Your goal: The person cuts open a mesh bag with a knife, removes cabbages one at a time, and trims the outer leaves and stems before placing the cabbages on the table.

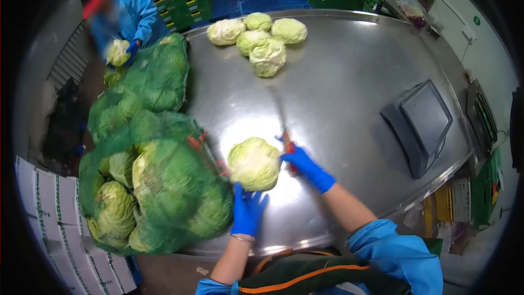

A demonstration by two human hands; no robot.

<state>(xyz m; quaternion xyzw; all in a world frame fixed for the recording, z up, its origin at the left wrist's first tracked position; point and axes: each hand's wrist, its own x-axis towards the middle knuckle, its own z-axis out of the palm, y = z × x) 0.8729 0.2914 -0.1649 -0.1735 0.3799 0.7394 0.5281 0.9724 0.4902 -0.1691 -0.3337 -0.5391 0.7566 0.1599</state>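
A pale green cabbage [254, 164] rests on the steel table [338, 87] in front of me. My left hand [247, 212], in a blue glove, touches its near side with the fingers spread. To the right of the cabbage, my right hand [305, 165], also gloved in blue, grips a knife [286, 135] by its red-orange handle. The blade points away from me and looks blurred. Just left of the cabbage lies a green net sack [180, 186] full of cabbages, its mouth open toward the left.
Several trimmed cabbages [267, 57] sit at the table's far side. A second net sack [158, 84] lies behind the first. At the right stands a grey scale [420, 125]. A co-worker [134, 13] at the far left holds a cabbage. White boxes [71, 229] are stacked at lower left.
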